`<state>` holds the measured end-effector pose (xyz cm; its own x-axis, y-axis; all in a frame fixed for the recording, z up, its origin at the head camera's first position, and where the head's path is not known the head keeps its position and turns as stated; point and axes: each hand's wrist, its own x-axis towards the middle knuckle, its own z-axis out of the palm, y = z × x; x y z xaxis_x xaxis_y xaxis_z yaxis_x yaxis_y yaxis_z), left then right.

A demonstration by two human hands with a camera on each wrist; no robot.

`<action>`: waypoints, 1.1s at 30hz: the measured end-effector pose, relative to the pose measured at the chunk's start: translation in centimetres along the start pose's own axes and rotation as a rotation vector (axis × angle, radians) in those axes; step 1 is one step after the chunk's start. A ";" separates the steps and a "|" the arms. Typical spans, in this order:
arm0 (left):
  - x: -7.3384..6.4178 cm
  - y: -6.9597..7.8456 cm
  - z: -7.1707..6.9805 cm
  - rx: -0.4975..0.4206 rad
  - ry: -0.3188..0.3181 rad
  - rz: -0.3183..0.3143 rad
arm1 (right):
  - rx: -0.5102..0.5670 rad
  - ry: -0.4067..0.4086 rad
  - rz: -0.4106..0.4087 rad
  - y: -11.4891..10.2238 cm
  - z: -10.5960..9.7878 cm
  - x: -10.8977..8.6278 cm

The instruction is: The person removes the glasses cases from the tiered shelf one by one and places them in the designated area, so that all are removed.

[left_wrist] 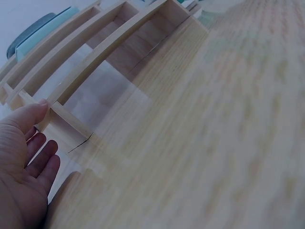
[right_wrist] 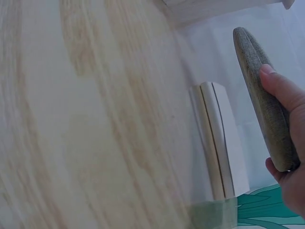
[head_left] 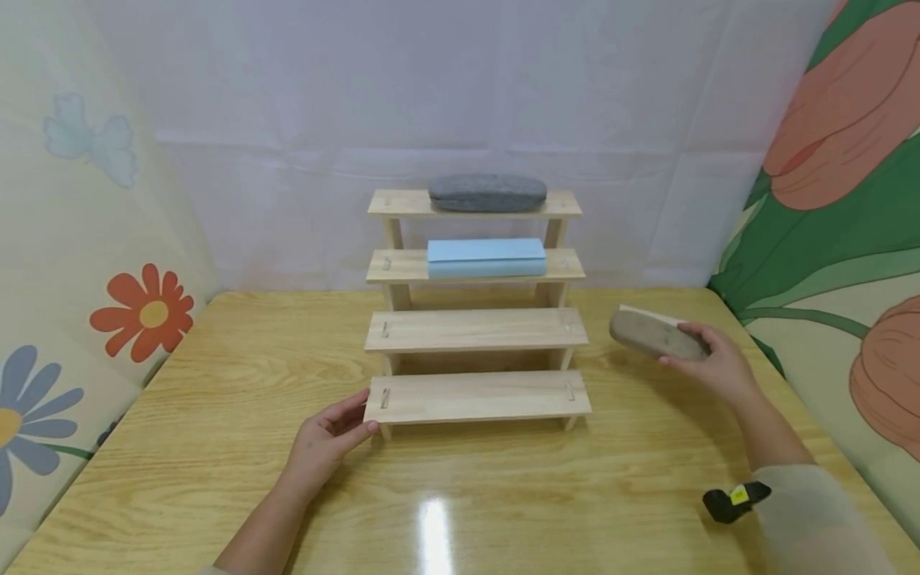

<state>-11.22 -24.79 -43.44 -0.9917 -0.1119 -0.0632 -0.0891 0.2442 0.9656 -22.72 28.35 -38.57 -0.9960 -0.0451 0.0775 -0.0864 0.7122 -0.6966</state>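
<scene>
A stepped wooden display rack (head_left: 474,329) stands on the table with four tiers. My left hand (head_left: 327,439) grips the left end of its lowest tier; in the left wrist view the thumb lies on the corner of the board. Over the table right of the rack, my right hand (head_left: 719,369) holds a brownish-grey glasses case (head_left: 647,333) by one end, thumb along its side in the right wrist view. A grey glasses case (head_left: 487,193) lies on the top tier, and a light blue glasses case (head_left: 486,258) on the tier below. The two lower tiers are bare.
A cream glasses case (right_wrist: 221,138) lies on the wood-grain table (head_left: 503,495) behind the held one, mostly hidden in the head view. A white cloth (head_left: 302,104) hangs at the back. Flower-patterned panels (head_left: 826,255) stand on both sides.
</scene>
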 end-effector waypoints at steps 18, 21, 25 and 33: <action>-0.1 0.1 0.0 0.000 0.003 -0.001 | -0.049 -0.070 0.027 1.9 1.5 0.5; -0.1 0.1 0.0 -0.005 0.006 0.004 | -0.063 -0.075 0.035 2.2 1.6 0.5; -0.1 0.2 0.0 -0.007 0.005 0.012 | -0.072 -0.092 0.055 2.5 1.6 0.6; -0.1 0.3 0.0 -0.002 0.006 0.015 | -0.082 -0.106 0.071 3.0 1.6 0.7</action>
<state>-11.10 -24.69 -43.19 -0.9924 -0.1137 -0.0472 -0.0740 0.2443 0.9669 -23.67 29.30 -41.78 -0.9968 -0.0626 -0.0488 -0.0172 0.7707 -0.6370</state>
